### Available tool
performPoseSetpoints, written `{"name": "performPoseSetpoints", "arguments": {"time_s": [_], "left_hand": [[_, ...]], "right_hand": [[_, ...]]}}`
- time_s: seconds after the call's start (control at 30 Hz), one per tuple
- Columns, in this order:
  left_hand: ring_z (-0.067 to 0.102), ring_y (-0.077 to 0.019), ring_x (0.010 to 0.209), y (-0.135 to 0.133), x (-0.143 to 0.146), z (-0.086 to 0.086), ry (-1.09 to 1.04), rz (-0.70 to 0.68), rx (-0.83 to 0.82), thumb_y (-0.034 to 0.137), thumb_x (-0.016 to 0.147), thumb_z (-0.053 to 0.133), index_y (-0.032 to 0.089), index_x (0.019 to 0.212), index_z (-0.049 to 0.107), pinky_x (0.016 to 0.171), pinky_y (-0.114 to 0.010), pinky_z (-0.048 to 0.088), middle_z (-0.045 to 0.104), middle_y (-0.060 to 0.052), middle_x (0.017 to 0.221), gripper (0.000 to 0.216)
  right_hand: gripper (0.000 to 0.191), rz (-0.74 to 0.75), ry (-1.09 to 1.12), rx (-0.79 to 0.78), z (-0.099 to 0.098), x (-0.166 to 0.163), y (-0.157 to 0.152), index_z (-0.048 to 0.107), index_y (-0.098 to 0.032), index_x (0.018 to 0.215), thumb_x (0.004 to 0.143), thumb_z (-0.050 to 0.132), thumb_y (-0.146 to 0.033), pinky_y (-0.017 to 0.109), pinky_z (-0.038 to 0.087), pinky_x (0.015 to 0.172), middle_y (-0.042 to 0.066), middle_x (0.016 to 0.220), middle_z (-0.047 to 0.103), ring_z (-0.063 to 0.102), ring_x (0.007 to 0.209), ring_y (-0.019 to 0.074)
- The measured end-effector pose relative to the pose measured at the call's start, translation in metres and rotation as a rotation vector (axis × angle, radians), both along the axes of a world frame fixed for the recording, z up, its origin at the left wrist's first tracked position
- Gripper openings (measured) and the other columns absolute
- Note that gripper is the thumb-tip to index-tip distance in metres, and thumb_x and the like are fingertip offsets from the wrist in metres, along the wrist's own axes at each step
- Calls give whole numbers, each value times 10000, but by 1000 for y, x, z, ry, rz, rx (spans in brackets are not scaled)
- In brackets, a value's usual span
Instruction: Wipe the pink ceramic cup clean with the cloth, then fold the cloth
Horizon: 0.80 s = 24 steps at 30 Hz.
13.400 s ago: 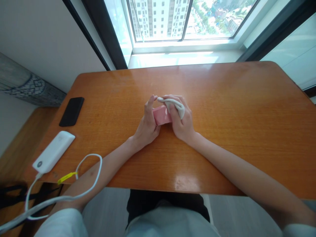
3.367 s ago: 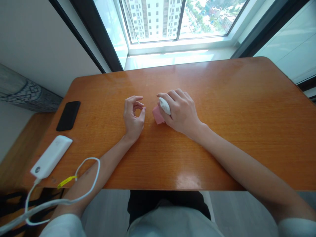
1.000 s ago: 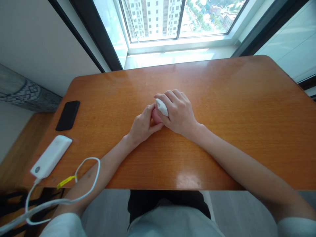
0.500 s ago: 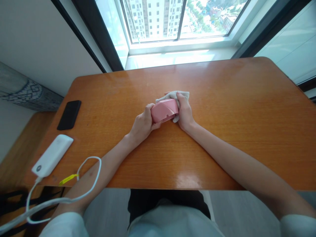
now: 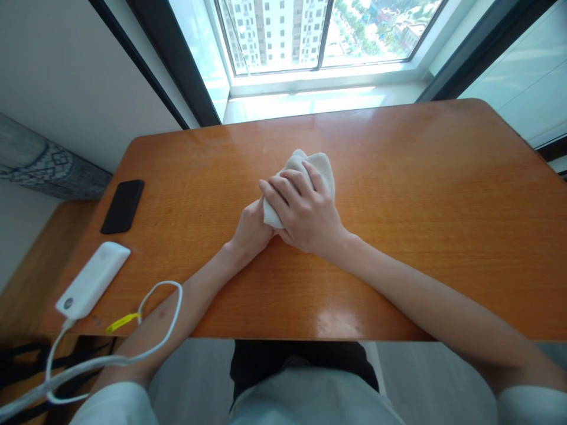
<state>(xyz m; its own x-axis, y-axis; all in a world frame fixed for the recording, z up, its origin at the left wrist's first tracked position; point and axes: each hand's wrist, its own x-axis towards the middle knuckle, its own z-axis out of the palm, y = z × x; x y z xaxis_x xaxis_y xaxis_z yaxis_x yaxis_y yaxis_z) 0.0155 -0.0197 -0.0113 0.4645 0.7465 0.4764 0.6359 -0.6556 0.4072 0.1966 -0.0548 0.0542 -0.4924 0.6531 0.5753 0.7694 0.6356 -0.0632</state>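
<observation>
Over the middle of the table, my right hand (image 5: 305, 209) lies across a light grey cloth (image 5: 325, 168), its fingers curled over it from above. My left hand (image 5: 253, 227) is closed just to the left, its fingertips hidden behind the cloth and my right hand. A pink, hollow-looking plastic object was in my left hand half a second ago; now the cloth and my right hand cover it. Both hands meet at the cloth's lower left corner.
On the table's (image 5: 420, 236) left side lie a black phone (image 5: 123, 206) and a white power bank (image 5: 94, 280). A white cable (image 5: 179, 304) with a yellow tag (image 5: 123, 322) loops over my left forearm. Beyond the far edge is a window (image 5: 283, 41).
My right hand has swung from the right side of the pink object to over its top, bringing the cloth with it. The pink object is now covered. My left hand has barely moved.
</observation>
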Motion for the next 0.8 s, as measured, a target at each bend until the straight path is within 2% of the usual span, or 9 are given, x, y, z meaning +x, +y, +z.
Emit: {"name": "performPoseSetpoints", "arguments": {"time_s": [0.07, 0.17, 0.23, 0.33, 0.43, 0.53, 0.6, 0.7, 0.8], "left_hand": [[766, -239, 866, -1, 0, 2, -7, -16, -17, 498, 1124, 533, 187, 1207, 606, 751, -338, 601, 788, -104, 1019, 330], [792, -253, 919, -2, 1, 7, -46, -42, -56, 549, 1054, 671, 191, 1390, 531, 767, -349, 618, 796, -123, 1160, 511], [797, -247, 959, -3, 1, 9, -63, -51, -69, 502, 1030, 713, 209, 1452, 481, 797, -349, 622, 783, -135, 1258, 563], [782, -222, 952, -4, 0, 9, -65, -41, -91, 402, 991, 757, 231, 1448, 456, 816, -330, 606, 777, -111, 1258, 574], [764, -218, 904, -4, -2, 6, -44, -6, -104, 379, 975, 768, 225, 1439, 448, 792, -318, 584, 779, -92, 1184, 584], [760, -232, 876, -3, -4, 5, -21, 14, -94, 436, 1004, 732, 214, 1433, 449, 769, -329, 576, 778, -95, 1138, 560], [767, -242, 875, -3, -5, 6, -18, 11, -87, 482, 1021, 709, 208, 1430, 456, 764, -340, 579, 780, -103, 1131, 554], [785, -254, 890, -3, -6, 6, -34, -7, -79, 568, 1035, 687, 204, 1423, 479, 767, -352, 593, 786, -117, 1147, 571], [799, -265, 912, -2, -5, 4, -57, -21, -67, 654, 1034, 665, 199, 1407, 512, 767, -357, 605, 792, -123, 1146, 608]], "right_hand": [[443, 7, 134, -20, -1, 4, 4, 672, -214, 1490, 1091, 572, -382, 633, 430, 1270, 139, 1398, 771, 650, 1307, 378], [374, -12, 523, -170, -5, 13, 14, 773, -277, 1260, 1154, 468, -465, 552, 531, 1152, 99, 1285, 816, 712, 1219, 323], [449, -4, 805, -308, -12, 18, 21, 786, -284, 1143, 1163, 433, -561, 510, 569, 1105, 80, 1206, 835, 749, 1150, 290], [599, -21, 1167, -512, -30, 23, 31, 775, -281, 1126, 1107, 413, -758, 448, 628, 993, 59, 1079, 844, 774, 1027, 259], [789, -24, 1334, -693, -46, 24, 40, 768, -255, 1091, 1008, 368, -930, 410, 652, 877, 66, 993, 831, 767, 923, 251], [801, -14, 1346, -722, -48, 23, 41, 764, -246, 1080, 1008, 354, -931, 415, 652, 896, 65, 960, 821, 763, 912, 250], [689, 1, 1264, -636, -40, 23, 37, 762, -257, 1109, 1075, 378, -828, 427, 642, 945, 58, 993, 827, 767, 956, 249], [440, 59, 944, -389, -23, 22, 24, 764, -267, 1144, 1148, 459, -584, 485, 590, 1071, 78, 1193, 827, 753, 1115, 268], [320, 57, 535, -169, -11, 18, 12, 741, -265, 1310, 1122, 527, -411, 600, 519, 1168, 122, 1328, 784, 688, 1265, 338]]}}
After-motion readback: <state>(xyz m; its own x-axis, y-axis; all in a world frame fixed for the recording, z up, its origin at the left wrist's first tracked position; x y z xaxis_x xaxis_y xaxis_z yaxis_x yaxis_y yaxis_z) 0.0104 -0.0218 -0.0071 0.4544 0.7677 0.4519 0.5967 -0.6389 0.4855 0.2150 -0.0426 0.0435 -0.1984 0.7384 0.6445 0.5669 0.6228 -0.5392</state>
